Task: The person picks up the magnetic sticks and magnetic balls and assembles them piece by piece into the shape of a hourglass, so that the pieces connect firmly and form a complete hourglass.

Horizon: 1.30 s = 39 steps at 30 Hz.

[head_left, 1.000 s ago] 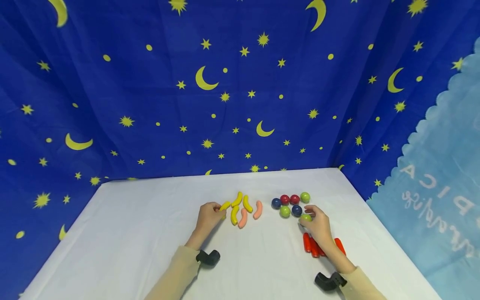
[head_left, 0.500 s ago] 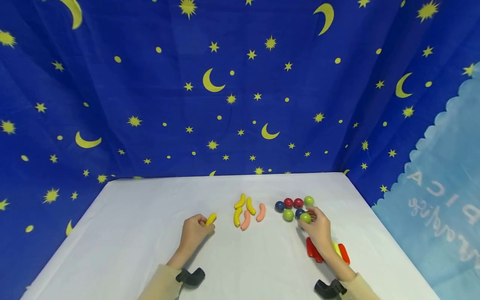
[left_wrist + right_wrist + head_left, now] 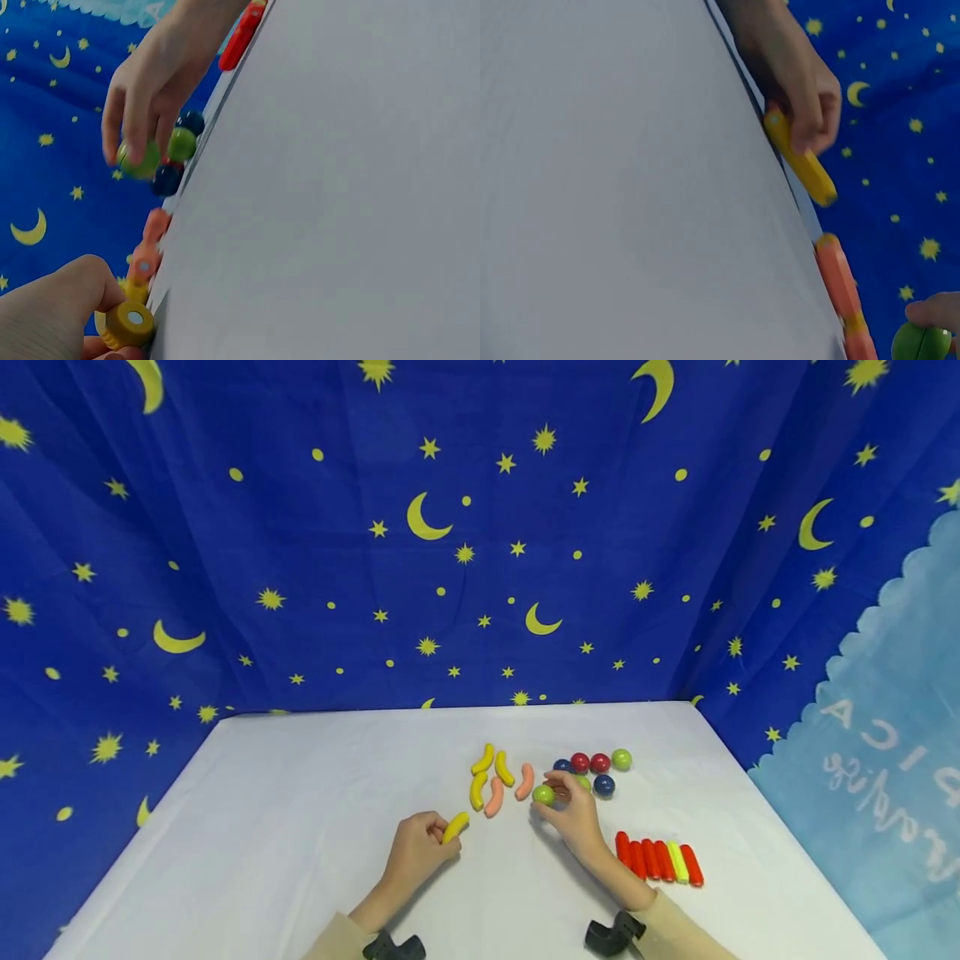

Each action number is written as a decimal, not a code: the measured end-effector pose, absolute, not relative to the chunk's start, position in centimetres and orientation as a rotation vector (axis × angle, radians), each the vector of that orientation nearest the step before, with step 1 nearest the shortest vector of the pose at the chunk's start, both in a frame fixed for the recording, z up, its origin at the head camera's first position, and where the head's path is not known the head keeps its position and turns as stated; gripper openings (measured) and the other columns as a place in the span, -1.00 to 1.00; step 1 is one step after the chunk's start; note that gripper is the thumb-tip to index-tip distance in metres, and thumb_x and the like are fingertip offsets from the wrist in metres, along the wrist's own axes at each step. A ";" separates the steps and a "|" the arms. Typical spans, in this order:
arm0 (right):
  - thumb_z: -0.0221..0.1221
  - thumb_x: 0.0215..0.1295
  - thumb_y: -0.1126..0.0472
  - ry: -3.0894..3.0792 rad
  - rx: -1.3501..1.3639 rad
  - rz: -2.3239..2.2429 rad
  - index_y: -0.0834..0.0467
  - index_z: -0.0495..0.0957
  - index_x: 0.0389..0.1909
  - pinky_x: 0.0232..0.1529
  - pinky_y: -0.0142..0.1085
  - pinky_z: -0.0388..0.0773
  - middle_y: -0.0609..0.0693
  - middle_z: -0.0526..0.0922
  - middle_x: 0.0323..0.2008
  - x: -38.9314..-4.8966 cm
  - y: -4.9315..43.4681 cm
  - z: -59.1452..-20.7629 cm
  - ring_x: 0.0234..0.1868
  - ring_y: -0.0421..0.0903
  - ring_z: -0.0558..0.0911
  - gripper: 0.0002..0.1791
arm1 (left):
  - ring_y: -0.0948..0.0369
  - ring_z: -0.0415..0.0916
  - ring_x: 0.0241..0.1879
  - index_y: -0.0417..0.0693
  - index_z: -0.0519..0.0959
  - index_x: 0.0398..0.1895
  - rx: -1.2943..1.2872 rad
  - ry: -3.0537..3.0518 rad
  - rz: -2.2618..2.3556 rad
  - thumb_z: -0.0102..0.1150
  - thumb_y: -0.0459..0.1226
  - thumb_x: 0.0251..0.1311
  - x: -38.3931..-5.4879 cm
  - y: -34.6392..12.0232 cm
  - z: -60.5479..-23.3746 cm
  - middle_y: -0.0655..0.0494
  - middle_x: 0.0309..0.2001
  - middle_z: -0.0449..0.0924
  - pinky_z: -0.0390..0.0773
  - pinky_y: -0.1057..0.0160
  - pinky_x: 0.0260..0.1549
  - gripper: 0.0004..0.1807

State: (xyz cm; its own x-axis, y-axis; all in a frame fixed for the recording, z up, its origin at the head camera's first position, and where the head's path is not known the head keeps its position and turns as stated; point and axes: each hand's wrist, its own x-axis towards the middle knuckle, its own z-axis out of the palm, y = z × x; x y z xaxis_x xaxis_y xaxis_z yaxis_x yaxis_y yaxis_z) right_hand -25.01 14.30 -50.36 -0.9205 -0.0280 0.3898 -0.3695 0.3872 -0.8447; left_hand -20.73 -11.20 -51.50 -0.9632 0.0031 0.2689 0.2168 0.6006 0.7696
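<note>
My left hand [image 3: 416, 852] pinches a yellow curved stick [image 3: 455, 827], held above the white table. A silvery disc marks the near end of that stick [image 3: 135, 318] in the left wrist view. Between thumb and fingers, my right hand [image 3: 577, 822] holds a green ball [image 3: 543, 795], right of the curved pieces. The two hands are apart. Behind them lie three yellow curved sticks, one of them the front yellow stick [image 3: 477, 792], and two pink curved sticks [image 3: 493, 797]. Red balls [image 3: 600, 763], blue balls [image 3: 603, 785] and other green balls [image 3: 622, 760] sit behind my right hand, which partly covers some.
Several straight red rods [image 3: 648, 860] and one yellow-green rod [image 3: 678, 862] lie side by side by my right forearm. A blue curtain [image 3: 337, 560] with moons and stars hangs behind the white table [image 3: 247, 827], and a pale blue cloth [image 3: 900, 710] at the right.
My left hand has pulled the yellow stick away from the curved group, then brought it back rightward. My right hand has carried the green ball left from the balls, uncovering the straight rods.
</note>
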 end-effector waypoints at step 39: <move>0.26 0.12 0.39 -2.389 0.885 1.733 0.43 0.51 -0.09 -0.16 -0.29 0.62 0.35 0.62 -0.13 -20.8 10.0 -47.7 -0.18 0.08 0.62 -0.68 | 0.49 0.26 -0.60 -0.13 0.69 -0.42 -0.497 -2.583 -1.378 0.40 -0.28 -0.07 -19.3 -9.0 -51.4 0.21 -0.59 0.49 0.34 0.49 -0.63 -0.86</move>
